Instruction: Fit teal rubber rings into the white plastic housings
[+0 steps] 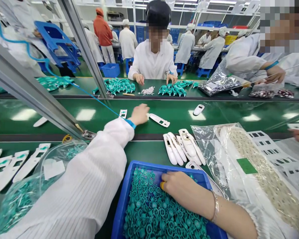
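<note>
My left hand (139,114) reaches over the green conveyor belt, its fingers bent together and slightly blurred. Its fingertips are at the near tip of a long white plastic housing (159,120); I cannot tell whether they grip it. Just left of the wrist lies another white housing (123,114) with a green part on it. My right hand (176,186) is down in a blue tray (132,169) of small green plastic rings (154,212). Its fingers are curled, with the tips hidden, so what they hold does not show.
Several white housings (184,146) are stacked behind the tray. A clear bag of green parts (17,199) lies left, and a bag of beige parts (264,159) right. A slanted metal post (82,43) rises at left. Across the belt sits a co-worker (153,59).
</note>
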Tool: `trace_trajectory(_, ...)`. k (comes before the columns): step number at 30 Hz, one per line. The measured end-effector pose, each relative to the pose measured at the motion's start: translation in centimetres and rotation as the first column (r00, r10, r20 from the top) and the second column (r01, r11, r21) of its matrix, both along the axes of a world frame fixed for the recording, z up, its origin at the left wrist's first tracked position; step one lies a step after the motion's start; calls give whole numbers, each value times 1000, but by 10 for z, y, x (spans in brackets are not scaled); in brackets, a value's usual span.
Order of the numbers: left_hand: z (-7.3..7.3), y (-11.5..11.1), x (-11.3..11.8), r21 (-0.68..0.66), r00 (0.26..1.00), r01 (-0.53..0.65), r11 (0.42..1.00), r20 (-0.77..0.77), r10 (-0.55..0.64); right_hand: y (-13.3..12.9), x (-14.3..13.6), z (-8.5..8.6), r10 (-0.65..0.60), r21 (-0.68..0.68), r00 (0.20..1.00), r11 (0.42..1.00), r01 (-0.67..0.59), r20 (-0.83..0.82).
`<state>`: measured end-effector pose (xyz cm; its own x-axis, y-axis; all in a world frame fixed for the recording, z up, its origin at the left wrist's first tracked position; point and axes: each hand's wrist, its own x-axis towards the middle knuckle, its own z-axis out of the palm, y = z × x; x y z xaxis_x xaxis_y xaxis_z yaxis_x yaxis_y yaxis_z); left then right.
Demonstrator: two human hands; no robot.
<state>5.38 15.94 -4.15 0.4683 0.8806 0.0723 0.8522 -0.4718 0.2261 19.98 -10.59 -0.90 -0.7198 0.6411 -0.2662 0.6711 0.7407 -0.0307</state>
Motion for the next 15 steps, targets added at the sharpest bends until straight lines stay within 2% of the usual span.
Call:
trace_trajectory(3, -8, -6, 45, -65, 955, 290, 955, -42, -293, -3, 2, 1, -35, -16, 999, 999, 36, 17)
trace_trajectory(5, -11, -10, 58, -107, 928, 362, 926, -56, -369, -8, 7, 5, -80, -44, 997, 996, 80, 4)
trace_trajectory(7, -7, -15, 55, -128, 925, 365, 922, -59, -375, -13, 15, 11, -141, -100, 987, 986, 134, -72)
trace_trajectory(9, 3, -27, 42, -134, 932, 351, 927, -47, -360, -15, 24, 19, -223, -142, 950, 970, 195, -218)
trace_trajectory(11, 21, -49, 28, -134, 935, 349, 927, -15, -354, -13, 31, 29, -285, -121, 863, 958, 259, -417)
trace_trajectory(13, 41, -81, 15, -129, 934, 357, 925, 24, -357, -7, 35, 39, -271, -23, 743, 945, 326, -612)
trace_trajectory(15, 61, -118, 6, -145, 932, 363, 920, 76, -356, -2, 34, 49, -189, 103, 631, 912, 396, -753)
